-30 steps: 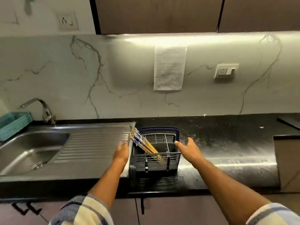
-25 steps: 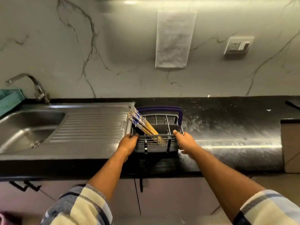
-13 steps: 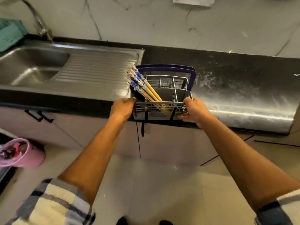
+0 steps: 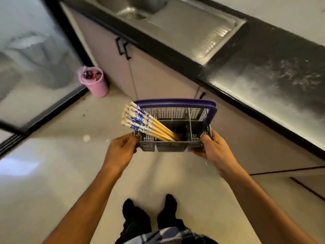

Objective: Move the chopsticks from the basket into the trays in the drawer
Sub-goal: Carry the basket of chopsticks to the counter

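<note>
A grey mesh basket (image 4: 171, 147) with a purple handle hangs in the air above the floor, in front of the counter. My left hand (image 4: 121, 150) grips its left end and my right hand (image 4: 213, 148) grips its right end. Several chopsticks (image 4: 140, 120), wooden with blue-and-white patterned tops, lean out of the basket's left compartment toward the upper left. No drawer or trays are in view.
The black countertop (image 4: 263, 76) and steel sink (image 4: 175, 20) run diagonally across the top right, with closed cabinet doors (image 4: 154, 74) below. A pink bin (image 4: 95, 81) stands on the floor by a glass door (image 4: 35, 59). My feet are on the pale floor below the basket.
Both hands closed on the basket's ends and lifted it off the counter toward me. The view has swung down and to the left, so the floor now fills most of it.
</note>
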`<state>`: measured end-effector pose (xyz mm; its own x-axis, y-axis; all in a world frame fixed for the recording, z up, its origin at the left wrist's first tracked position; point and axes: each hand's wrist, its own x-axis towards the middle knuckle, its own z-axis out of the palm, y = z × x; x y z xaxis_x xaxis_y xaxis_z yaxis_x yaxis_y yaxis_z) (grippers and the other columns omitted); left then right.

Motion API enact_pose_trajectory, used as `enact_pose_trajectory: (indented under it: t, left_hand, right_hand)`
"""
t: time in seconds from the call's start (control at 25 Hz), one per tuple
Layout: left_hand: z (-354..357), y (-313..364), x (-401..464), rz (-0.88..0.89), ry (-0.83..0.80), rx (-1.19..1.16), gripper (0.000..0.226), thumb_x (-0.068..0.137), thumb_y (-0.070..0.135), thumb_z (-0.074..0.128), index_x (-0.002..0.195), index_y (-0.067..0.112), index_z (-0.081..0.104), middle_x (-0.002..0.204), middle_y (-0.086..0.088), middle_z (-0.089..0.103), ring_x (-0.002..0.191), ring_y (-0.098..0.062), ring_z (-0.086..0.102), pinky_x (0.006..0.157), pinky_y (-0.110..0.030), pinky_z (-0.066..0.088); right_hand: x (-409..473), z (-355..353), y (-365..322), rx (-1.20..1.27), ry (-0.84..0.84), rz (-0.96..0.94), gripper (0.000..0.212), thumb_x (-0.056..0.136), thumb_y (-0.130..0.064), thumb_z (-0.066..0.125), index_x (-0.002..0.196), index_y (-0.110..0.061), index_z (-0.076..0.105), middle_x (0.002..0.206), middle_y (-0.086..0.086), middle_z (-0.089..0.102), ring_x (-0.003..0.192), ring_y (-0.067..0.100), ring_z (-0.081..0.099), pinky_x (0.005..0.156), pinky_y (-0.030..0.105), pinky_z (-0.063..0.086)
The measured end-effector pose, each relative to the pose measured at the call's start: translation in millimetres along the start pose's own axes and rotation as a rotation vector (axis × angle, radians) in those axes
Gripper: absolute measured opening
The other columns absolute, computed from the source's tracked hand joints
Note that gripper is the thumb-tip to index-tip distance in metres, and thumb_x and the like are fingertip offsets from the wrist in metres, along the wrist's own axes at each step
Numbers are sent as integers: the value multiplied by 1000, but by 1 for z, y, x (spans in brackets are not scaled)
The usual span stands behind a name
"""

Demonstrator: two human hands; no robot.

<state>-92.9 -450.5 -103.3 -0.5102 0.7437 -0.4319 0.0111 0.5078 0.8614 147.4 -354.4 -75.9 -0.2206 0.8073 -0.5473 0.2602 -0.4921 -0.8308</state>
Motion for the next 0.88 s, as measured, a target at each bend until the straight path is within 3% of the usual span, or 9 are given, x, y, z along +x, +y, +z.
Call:
enact_pose_trajectory:
  t: [0.12,0.2,0.28,0.44,0.56,0.88]
  left_hand:
    - [-42,-49,-39,-71,116,-30,30,96,31,54,80,19,76,79,-3,75,83,-28,68,89,-50,56]
    - [-71,-77,-66,-113,193,-67,30,95,33,54,78,19,75,74,-4,72,75,-24,59,83,-45,56]
    - [-103,-105,-98,-145,270,-116,29,95,32,54,76,23,75,74,-5,71,75,-23,58,84,-48,56]
    - [-169,-158,-168,-210,414,-208,30,98,26,53,78,30,76,75,16,74,84,-18,64,93,-48,54]
    - [-217,-199,-219,-258,520,-280,26,100,25,53,87,30,75,76,22,74,89,-19,66,94,-48,54]
    - [-341,-283,-335,-336,868,-460,33,99,21,55,79,39,75,84,3,74,86,-24,60,94,-56,51]
  right_hand:
    - [-24,46,17,-115,-76,24,17,103,-31,46,110,-41,57,115,0,69,106,19,68,95,40,57]
    - [-42,78,29,-174,-136,36,17,103,-28,46,116,-35,56,113,1,69,105,19,68,95,38,56]
    - [-63,113,37,-247,-218,22,18,103,-24,46,109,-38,55,111,3,69,104,19,68,95,37,56]
    - [-107,192,59,-388,-398,-14,21,101,-19,46,104,-37,56,110,6,68,105,23,68,96,41,55]
    - [-142,257,79,-480,-509,-33,22,101,-17,45,103,-37,54,110,5,67,106,22,67,94,39,56]
    - [-234,431,129,-651,-785,-57,27,102,-18,42,125,-31,48,117,5,64,107,23,66,97,41,56]
